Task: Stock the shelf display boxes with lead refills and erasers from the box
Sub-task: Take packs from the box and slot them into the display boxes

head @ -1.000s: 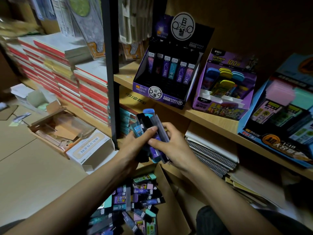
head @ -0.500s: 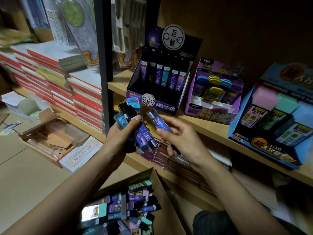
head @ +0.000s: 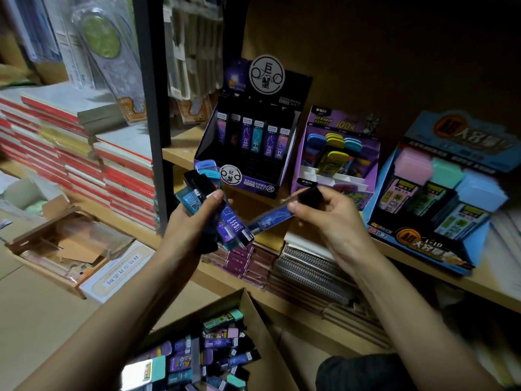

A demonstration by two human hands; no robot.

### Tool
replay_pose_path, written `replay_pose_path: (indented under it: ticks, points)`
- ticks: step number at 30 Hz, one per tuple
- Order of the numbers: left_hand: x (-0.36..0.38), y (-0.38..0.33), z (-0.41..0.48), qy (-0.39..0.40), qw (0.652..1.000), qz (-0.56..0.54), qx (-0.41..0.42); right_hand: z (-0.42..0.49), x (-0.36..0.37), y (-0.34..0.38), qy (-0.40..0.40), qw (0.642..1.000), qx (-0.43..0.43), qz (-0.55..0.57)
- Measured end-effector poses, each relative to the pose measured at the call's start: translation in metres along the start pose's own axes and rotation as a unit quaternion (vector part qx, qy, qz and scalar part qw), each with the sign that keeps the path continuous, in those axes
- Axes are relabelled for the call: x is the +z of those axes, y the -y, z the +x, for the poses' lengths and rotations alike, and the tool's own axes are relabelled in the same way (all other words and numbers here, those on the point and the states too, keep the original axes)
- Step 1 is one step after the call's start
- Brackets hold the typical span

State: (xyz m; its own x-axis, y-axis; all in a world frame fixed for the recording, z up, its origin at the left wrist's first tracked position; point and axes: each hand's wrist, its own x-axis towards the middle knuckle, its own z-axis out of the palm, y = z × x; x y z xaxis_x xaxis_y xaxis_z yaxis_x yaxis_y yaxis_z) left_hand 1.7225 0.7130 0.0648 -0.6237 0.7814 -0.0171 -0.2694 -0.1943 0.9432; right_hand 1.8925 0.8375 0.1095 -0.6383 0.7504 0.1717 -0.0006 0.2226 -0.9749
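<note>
My left hand [head: 194, 221] grips a fanned bundle of lead refill cases [head: 214, 204], blue, black and purple. My right hand [head: 329, 218] pinches one dark blue refill case [head: 270, 218] by its black cap, held apart from the bundle. Both hands hover in front of the shelf. Behind them on the shelf stands the dark purple refill display box [head: 251, 142] with a row of cases upright in it. Beside it stand a purple eraser display box [head: 335, 156] and a blue display box [head: 439, 198]. The cardboard stock box [head: 253, 314] below holds many refills and erasers.
Stacked red-edged notebooks [head: 84, 153] fill the left shelf, past a black upright post [head: 152, 108]. Spiral notebooks [head: 313, 266] lie on the lower shelf under my hands. An opened carton [head: 70, 249] sits on the floor at left.
My right hand has drawn one case out of the bundle and carried it to the right. Both hands have risen toward the shelf, and the view has tilted upward.
</note>
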Motion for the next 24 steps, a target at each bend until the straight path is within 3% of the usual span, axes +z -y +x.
replay_pose_path:
  ticks: [4,9,13,24]
  points:
    - [0.013,0.002,-0.001,0.014,1.000,-0.007,-0.001,0.006,-0.038,0.021,-0.026,0.999,-0.012,0.022]
    - [0.025,0.004,0.001,0.030,1.000,-0.004,0.009,0.003,-0.085,0.037,-0.097,0.988,-0.042,-0.115]
    - [0.032,0.004,0.003,0.029,0.999,0.002,0.016,0.004,-0.095,0.043,-0.160,0.972,-0.083,-0.150]
    - [-0.020,-0.007,0.012,-0.033,0.998,0.028,0.045,0.118,0.012,0.075,-0.079,0.966,-0.141,-0.201]
